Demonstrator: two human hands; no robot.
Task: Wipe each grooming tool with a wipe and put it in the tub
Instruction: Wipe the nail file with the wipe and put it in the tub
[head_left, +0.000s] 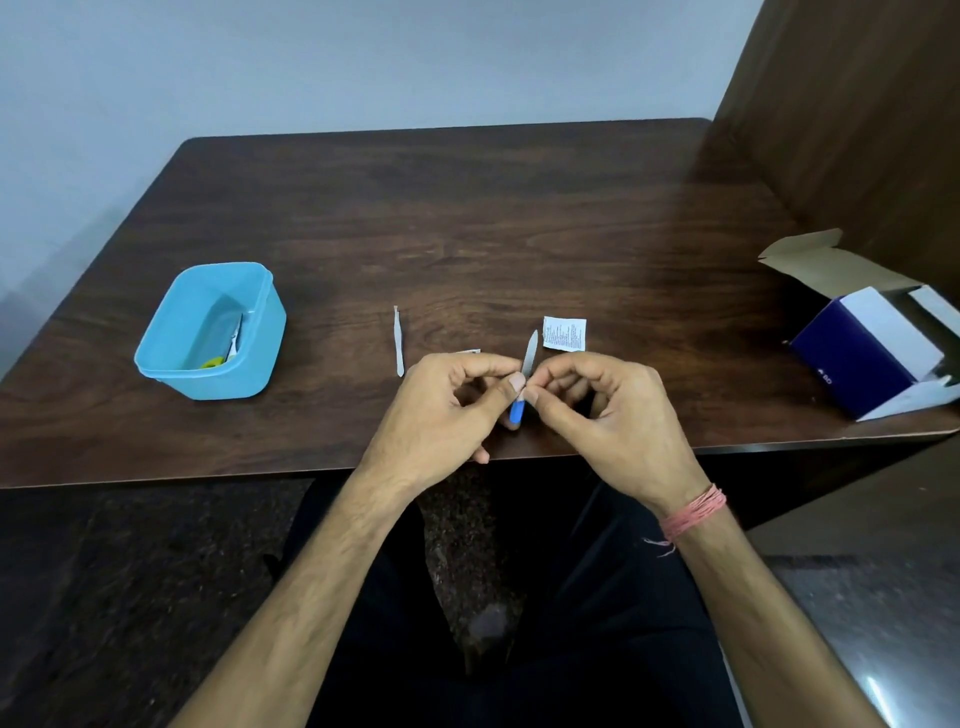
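Two hands met over the near edge of the table, and between them stood the nail file, the tool then in work. Its pointed metal blade rose above the fingers and its blue handle hung below them, the whole tilted slightly to the right. The left hand pinched the file at mid-length between thumb and forefinger, the other fingers curled beneath. The right hand pinched it from the other side, thumb tip close against the left thumb; whether a wipe lay folded under those fingers could not be told. A pink thread band circled the right wrist.

Just beyond the file, to its right, a small printed wipe sachet lay flat on the wood. Left of the file, near but apart, lay a slim pair of tweezers, pointing away from the person. A white scrap showed just past the left knuckles, mostly hidden.

Well to the left of the file sat the blue tub, open, with a metal tool and something yellow-green at its bottom. Well to the right of the file, at the table's corner, stood an opened blue and white carton, flaps spread.
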